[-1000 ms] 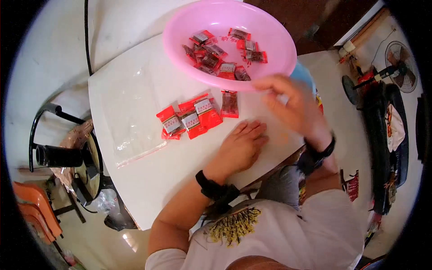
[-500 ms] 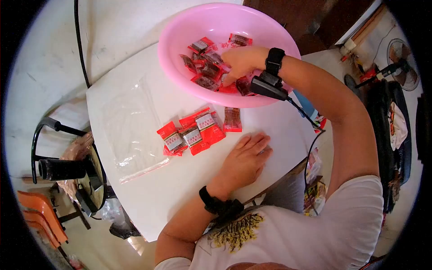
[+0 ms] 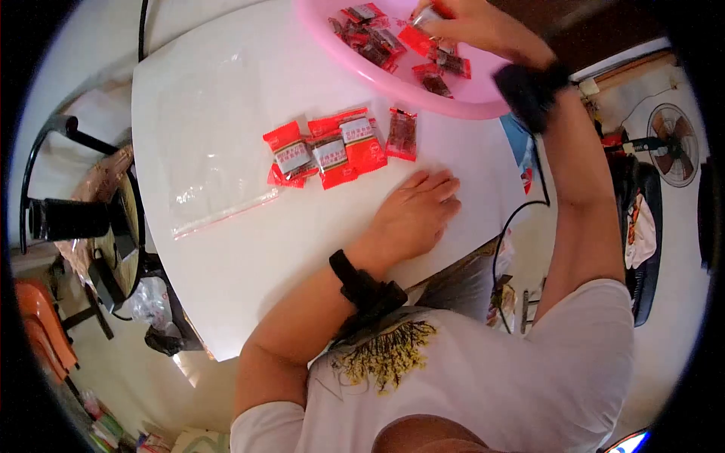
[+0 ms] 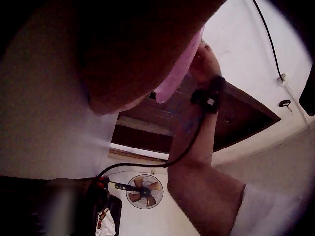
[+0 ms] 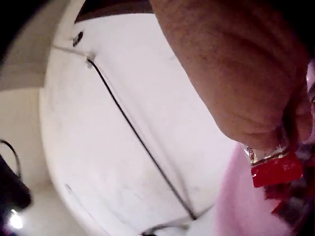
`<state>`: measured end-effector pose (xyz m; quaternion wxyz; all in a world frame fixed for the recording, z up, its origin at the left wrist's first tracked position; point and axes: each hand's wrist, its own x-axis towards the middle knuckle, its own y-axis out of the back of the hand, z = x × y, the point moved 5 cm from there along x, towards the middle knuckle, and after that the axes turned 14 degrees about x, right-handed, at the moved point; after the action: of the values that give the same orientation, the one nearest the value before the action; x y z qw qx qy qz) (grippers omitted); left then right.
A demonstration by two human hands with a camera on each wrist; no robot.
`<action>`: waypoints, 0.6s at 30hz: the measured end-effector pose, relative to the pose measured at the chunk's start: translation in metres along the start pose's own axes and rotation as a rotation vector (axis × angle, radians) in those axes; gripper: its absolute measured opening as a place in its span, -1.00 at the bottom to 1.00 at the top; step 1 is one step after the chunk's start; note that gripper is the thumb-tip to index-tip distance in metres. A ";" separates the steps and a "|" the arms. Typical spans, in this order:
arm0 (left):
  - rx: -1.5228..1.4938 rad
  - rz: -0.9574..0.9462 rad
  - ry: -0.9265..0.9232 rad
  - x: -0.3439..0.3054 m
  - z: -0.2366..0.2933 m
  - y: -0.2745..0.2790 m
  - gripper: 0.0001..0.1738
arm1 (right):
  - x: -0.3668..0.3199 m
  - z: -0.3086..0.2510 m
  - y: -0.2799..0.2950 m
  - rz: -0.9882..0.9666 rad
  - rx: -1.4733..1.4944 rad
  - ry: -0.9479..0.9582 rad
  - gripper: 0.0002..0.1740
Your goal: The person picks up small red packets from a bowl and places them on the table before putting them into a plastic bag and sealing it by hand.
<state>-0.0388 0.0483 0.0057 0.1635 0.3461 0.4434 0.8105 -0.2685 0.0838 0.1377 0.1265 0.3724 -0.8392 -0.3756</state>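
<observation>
My right hand (image 3: 487, 30) is over the pink basin (image 3: 385, 83), pinching a small red snack packet (image 5: 278, 172) with a silvery label. Several more red packets (image 3: 370, 45) with dark contents lie inside the basin. On the white table, my left hand (image 3: 415, 215) rests palm down, fingers loosely extended. Beyond its fingertips lies a single packet (image 3: 402, 136) with a see-through face. To the left of that, several red packets (image 3: 361, 142) with white labels overlap in a cluster. In the left wrist view the left hand (image 4: 142, 59) is dark and close to the lens.
A clear zip bag (image 3: 219, 151) lies flat on the table (image 3: 219, 302), left of the cluster. A black cable (image 3: 521, 208) hangs from the right wrist past the table's edge. A black-framed chair (image 3: 68, 219) stands at the left, a fan (image 3: 672, 155) at the far right.
My right hand reached from the basin's near rim into the packets and now grips one. The left hand stays on the table. The head view has shifted, leaving the basin higher in frame.
</observation>
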 end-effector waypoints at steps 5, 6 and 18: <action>0.012 0.073 0.003 -0.004 0.000 -0.003 -0.61 | -0.083 -0.053 -0.045 -0.030 0.421 0.058 -0.58; 0.012 0.076 -0.003 -0.003 -0.001 -0.006 -0.61 | -0.096 -0.056 -0.061 0.074 0.280 0.199 -0.56; 0.050 -0.003 -0.035 0.005 -0.001 -0.007 -0.59 | -0.116 -0.025 -0.130 0.466 -0.091 0.101 -0.57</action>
<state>-0.0431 0.0545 0.0014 0.1635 0.3636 0.4611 0.7927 -0.1074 0.0966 0.0682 0.2682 0.1809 -0.8773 -0.3546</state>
